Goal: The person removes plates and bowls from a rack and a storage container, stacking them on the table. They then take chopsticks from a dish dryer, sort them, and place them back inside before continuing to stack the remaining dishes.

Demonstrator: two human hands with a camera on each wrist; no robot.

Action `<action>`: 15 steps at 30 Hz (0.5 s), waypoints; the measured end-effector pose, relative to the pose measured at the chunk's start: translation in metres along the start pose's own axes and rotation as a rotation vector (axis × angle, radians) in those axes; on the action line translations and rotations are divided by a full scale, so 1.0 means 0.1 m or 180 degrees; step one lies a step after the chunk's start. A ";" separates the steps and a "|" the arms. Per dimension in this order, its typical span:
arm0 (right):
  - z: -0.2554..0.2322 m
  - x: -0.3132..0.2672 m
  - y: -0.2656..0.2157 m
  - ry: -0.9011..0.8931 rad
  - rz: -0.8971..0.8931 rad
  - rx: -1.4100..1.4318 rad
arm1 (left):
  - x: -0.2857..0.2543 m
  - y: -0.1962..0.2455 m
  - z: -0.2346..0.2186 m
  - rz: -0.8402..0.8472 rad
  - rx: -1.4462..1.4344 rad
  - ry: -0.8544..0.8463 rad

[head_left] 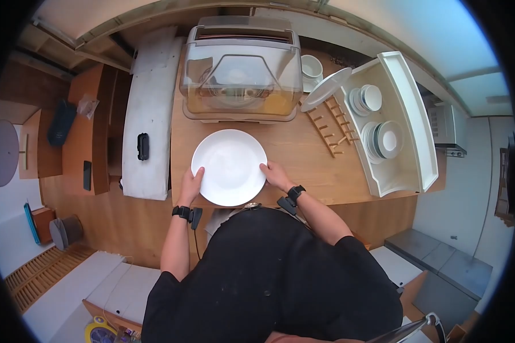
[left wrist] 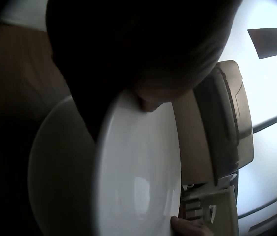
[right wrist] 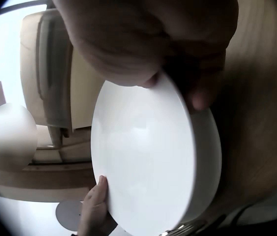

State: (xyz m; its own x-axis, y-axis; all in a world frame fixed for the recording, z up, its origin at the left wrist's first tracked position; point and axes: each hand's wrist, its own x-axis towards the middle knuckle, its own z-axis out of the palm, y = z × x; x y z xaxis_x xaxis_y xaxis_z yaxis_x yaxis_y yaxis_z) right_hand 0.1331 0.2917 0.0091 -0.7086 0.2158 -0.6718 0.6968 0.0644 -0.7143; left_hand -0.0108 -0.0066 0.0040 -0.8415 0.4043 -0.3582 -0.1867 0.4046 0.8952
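A large white round plate (head_left: 229,167) is held by its rim between both hands, near the table's front edge. On its left side my left hand (head_left: 190,186) grips the rim, thumb on top; my right hand (head_left: 277,175) pinches the opposite side. The left wrist view shows the plate (left wrist: 138,167) tilted close to the camera, under my dark left hand (left wrist: 177,73). In the right wrist view, my right hand (right wrist: 143,44) has its thumb over the rim of the plate (right wrist: 143,147) and fingers beneath. A paler round surface shows below the rim; whether it is another dish I cannot tell.
A clear-lidded dish box (head_left: 240,74) stands at the back of the wooden table (head_left: 280,143). To the right are a wooden peg rack (head_left: 330,134), an upright-leaning plate (head_left: 326,90), a cup (head_left: 311,67) and a white rack (head_left: 406,166) with stacked dishes. A black object (head_left: 143,147) lies left.
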 end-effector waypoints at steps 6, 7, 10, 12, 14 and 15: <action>0.17 0.19 0.14 0.0530 -0.0211 -0.1121 | 0.20 0.05 -0.13 -0.0173 0.1844 -0.0152; 0.15 0.16 0.10 0.0580 -0.0273 -0.1321 | 0.22 0.09 -0.14 -0.0143 0.1977 -0.0206; 0.13 0.06 -0.04 0.0710 -0.0145 -0.1752 | 0.26 0.19 -0.14 -0.0049 0.2292 -0.0319; 0.11 0.01 -0.11 0.0698 0.0012 -0.1983 | 0.29 0.25 -0.14 0.0016 0.2403 -0.0335; 0.08 -0.02 -0.17 0.0590 0.0135 -0.2223 | 0.31 0.27 -0.14 0.0047 0.2619 -0.0415; 0.07 -0.04 -0.19 0.0599 0.0186 -0.2233 | 0.31 0.28 -0.13 0.0066 0.2731 -0.0453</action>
State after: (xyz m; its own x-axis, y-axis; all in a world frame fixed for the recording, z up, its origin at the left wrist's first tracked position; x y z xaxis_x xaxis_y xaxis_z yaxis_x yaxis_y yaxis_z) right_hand 0.1219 0.2822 0.0243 -0.6810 0.3978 -0.6148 0.6848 0.6434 -0.3422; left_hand -0.0489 0.0063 0.0213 -0.7585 0.4940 -0.4250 0.3227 0.8513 0.4136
